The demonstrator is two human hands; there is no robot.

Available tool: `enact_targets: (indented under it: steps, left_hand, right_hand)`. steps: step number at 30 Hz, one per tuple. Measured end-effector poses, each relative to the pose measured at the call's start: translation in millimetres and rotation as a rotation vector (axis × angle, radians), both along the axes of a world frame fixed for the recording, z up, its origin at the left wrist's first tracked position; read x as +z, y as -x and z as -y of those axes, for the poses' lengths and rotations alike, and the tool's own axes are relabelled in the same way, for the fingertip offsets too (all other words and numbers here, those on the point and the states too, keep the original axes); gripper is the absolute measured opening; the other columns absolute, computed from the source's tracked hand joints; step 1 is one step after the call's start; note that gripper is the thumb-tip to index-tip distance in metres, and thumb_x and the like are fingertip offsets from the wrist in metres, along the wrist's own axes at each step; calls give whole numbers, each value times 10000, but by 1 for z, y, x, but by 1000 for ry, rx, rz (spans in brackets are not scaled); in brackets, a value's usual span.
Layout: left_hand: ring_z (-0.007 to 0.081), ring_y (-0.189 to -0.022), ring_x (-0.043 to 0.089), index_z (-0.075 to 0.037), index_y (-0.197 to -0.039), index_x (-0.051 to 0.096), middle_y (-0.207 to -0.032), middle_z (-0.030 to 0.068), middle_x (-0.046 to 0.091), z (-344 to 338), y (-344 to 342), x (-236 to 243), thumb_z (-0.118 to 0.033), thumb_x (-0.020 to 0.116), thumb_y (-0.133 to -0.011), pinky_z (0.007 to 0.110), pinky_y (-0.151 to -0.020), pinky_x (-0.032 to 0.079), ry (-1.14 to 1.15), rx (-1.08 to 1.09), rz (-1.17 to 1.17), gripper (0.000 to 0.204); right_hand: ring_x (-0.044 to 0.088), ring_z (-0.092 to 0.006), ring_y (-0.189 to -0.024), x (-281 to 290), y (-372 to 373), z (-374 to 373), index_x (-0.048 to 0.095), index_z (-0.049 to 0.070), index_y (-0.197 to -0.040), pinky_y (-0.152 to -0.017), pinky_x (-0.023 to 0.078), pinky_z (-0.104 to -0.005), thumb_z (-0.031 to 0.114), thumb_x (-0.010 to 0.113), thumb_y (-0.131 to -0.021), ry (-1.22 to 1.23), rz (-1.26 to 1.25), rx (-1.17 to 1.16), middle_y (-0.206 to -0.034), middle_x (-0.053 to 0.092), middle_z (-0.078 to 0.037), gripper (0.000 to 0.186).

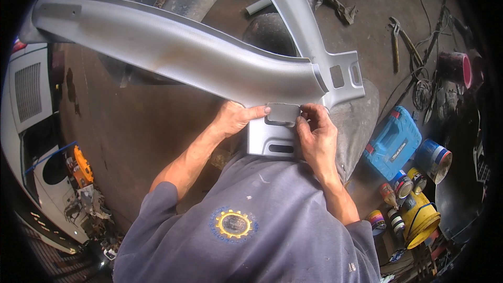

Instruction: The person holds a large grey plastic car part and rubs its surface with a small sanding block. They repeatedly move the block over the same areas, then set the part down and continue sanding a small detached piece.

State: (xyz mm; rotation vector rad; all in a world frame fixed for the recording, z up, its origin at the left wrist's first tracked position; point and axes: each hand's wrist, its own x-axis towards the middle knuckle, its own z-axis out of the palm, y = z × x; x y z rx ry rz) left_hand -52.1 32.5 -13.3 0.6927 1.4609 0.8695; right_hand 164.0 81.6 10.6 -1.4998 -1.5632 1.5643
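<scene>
A long, curved silver-grey trim panel [173,47] stretches from the far left to my lap. Near its close end, a small flat grey rectangular piece [283,112] lies over an opening in the panel. My left hand [234,119] grips the panel's left edge, with the thumb reaching onto the corner of the rectangular piece. At the right end of that piece, my right hand [317,130] pinches its edge between thumb and fingers. A slot shows in the panel below both hands. Behind it lies a second, similar silver-grey panel [309,36] with two openings.
On the right are a blue tool case [394,139], several paint cans, a yellow bucket [421,222] and a red container [455,69]. Pliers [403,44] and cables lie on the floor beyond. A white vehicle part [31,105] and an orange tool [81,165] are at left.
</scene>
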Motion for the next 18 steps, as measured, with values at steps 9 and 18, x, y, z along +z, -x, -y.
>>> enact_targets:
  steps: [9, 18]
  left_hand:
    - [149, -953, 627, -25, -1116, 683, -1015, 52, 689, -2, 3, -1, -158, 787, -858, 295, -844, 517, -33, -4, 70, 308]
    - [153, -983, 607, -28, -1131, 677, -1042, 42, 676, -4, 13, -2, -132, 823, -809, 306, -882, 493, 9, -137, 96, 369]
  right_hand:
    - [705, -289, -832, 6, 0, 2, 640, -14, -1157, -746, 558, -363, 79, 702, -829, -161, 300, 204, -992, 698, -183, 346]
    - [698, -292, -922, 15, -6, -14, 642, -5, -1204, -824, 560, -385, 110, 783, -769, -109, 359, 406, -1050, 670, -163, 471]
